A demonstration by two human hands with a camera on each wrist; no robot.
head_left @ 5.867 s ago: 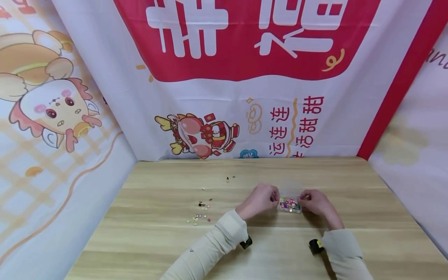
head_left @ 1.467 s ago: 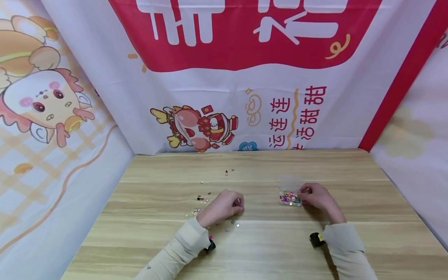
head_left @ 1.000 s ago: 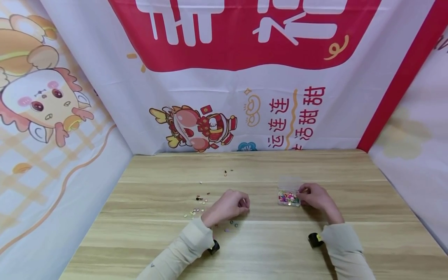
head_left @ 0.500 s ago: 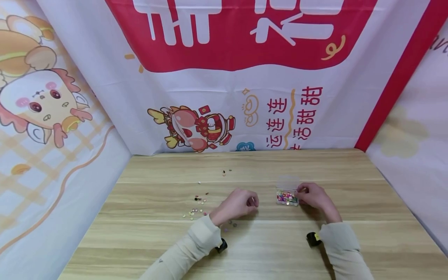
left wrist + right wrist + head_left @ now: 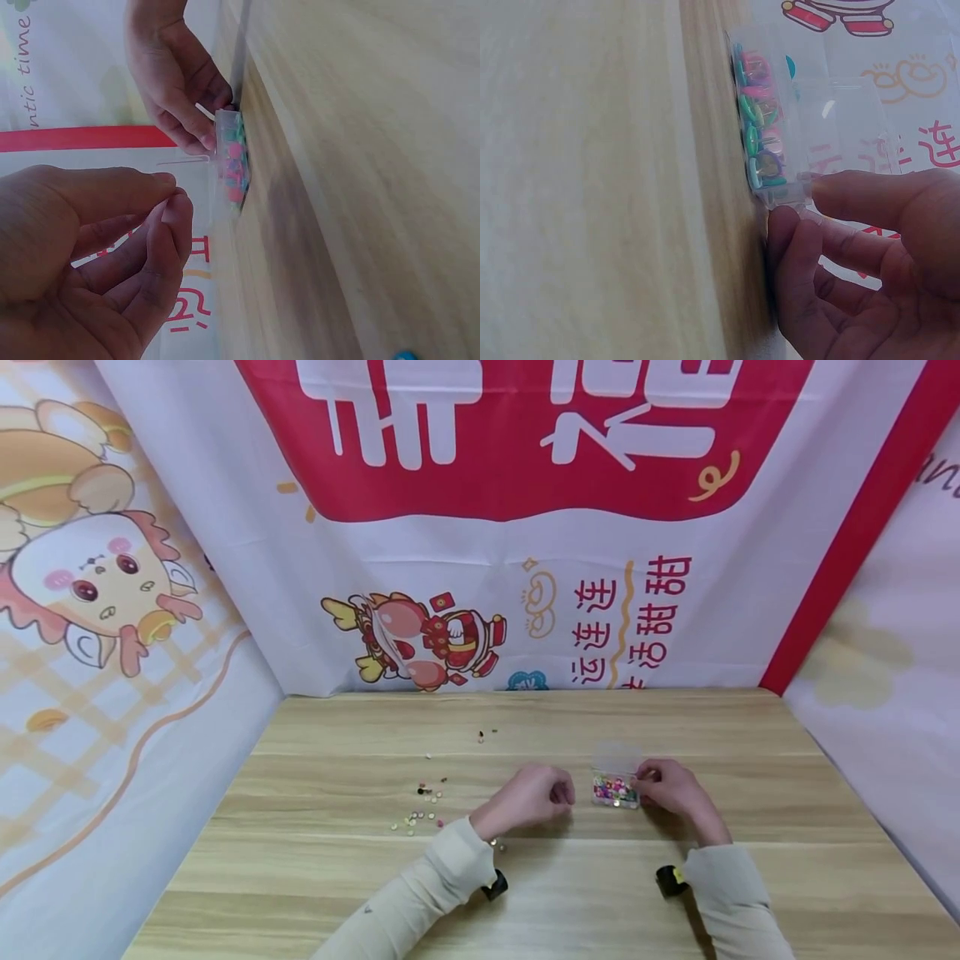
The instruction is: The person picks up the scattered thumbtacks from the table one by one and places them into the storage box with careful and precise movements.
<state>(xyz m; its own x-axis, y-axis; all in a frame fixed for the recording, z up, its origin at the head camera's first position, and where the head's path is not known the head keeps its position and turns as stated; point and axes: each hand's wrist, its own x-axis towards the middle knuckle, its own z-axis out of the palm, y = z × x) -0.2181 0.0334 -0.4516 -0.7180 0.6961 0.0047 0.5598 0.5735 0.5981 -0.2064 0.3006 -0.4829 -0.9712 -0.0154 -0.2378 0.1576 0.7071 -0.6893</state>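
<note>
My right hand (image 5: 670,787) pinches the end of a small clear plastic box (image 5: 784,193) between thumb and fingers. Colourful thumbtacks (image 5: 765,131) lie inside, and the transparent lid (image 5: 617,755) stands open at the back. My left hand (image 5: 528,797) is held just left of the box, apart from it. In the left wrist view, the thumb and index fingertips of that left hand (image 5: 97,247) press together; whatever may lie between them is hidden. The right hand (image 5: 176,82) and the tack-filled box appear beyond it.
Several small round pieces (image 5: 431,815) lie scattered on the wooden table (image 5: 337,893) to the left. A few more (image 5: 502,847) lie beside the left wrist, and tiny bits (image 5: 481,737) sit farther back. A printed cloth (image 5: 480,560) hangs behind the table.
From the box, my left hand went to the scattered pieces, then moved back rightward, close to the box, with fingertips together. My right hand stays on the box's end.
</note>
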